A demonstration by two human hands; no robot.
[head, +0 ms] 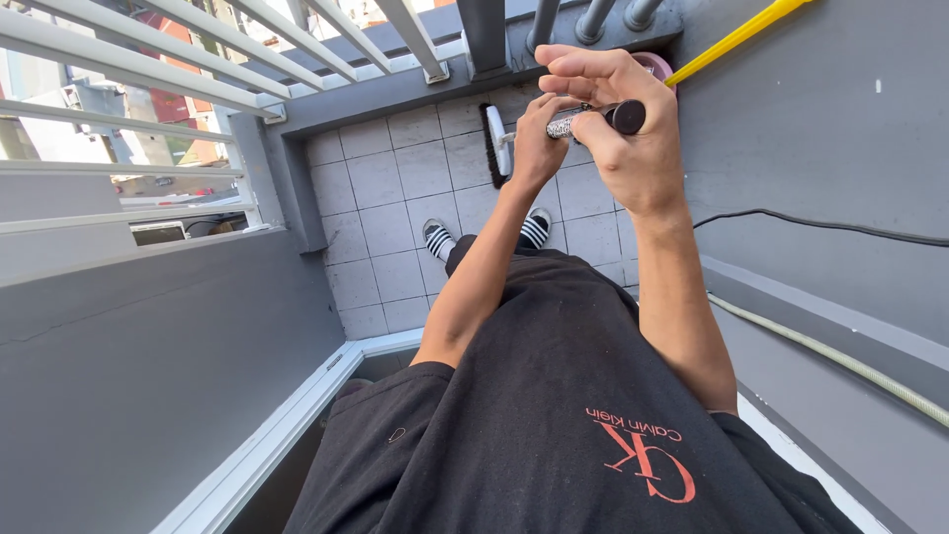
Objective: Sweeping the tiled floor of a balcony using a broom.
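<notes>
While the brush (pixel 494 143) lies on the tiled floor (pixel 395 198) below, the left hand (pixel 539 138) pinches the left end of a dark handle (pixel 598 119), lying roughly level, its round end pointing right, with the right hand (pixel 623 124) clamped around it.

Grey tiled floor (pixel 395 188); brush (pixel 494 143), slippered feet (pixel 438 237) on it.
</notes>
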